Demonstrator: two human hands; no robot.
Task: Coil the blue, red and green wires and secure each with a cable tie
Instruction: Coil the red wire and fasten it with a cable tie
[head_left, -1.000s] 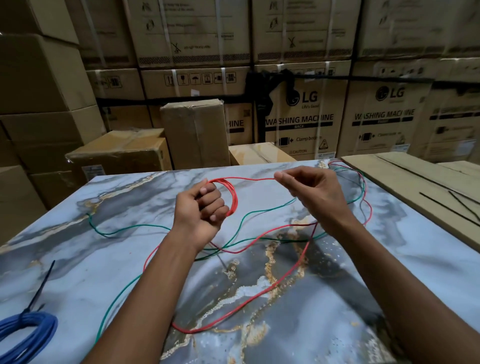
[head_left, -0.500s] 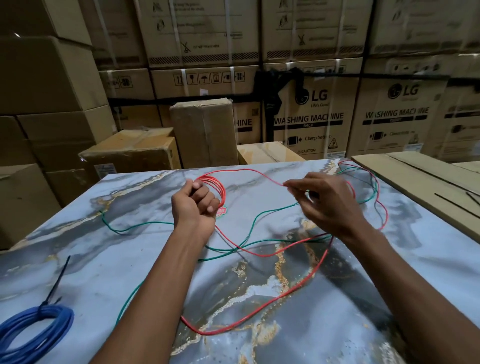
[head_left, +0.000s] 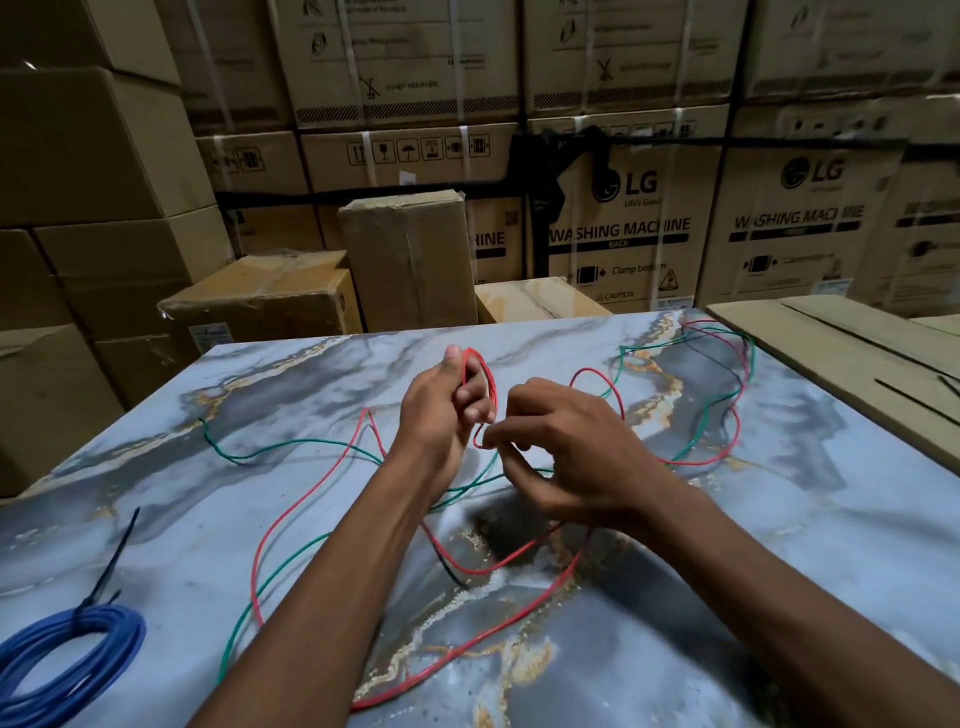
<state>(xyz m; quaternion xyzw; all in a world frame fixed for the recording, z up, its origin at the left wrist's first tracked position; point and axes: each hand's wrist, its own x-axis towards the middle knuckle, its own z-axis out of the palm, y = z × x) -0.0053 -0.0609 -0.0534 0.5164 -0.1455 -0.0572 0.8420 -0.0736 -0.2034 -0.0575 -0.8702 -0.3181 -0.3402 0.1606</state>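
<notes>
Only one view here, the head camera looking down at a marble-patterned table (head_left: 779, 545), so that's all there is to go on.

The left hand (head_left: 441, 410) is raised above the middle of the table with its fingers curled shut around a small bundle of red loops. That's the coiled part of the red wire (head_left: 485, 382), and the loops stick up past the thumb and knuckles. The right hand (head_left: 566, 457) is right next to it, nearly touching, fingers bent and thumb and forefinger pinched on a strand of the same red wire just below the coil. The other fingers hang loose and half open.

The remaining red wire is all over the place. It trails down under both forearms in a big loop toward the near edge, and another stretch snakes off to the far right corner of the table. The green wire (head_left: 291, 447) lies flat and uncoiled, running from the left of the hands, under the wrists, and out to the far right where it tangles with the red one.

The blue wire (head_left: 62, 660) sits well away from both hands at the near left corner, already coiled, with a black cable tie (head_left: 111, 564) on it, tail pointing up the table.

Stacked cardboard boxes (head_left: 623, 234) fill the background.
</notes>
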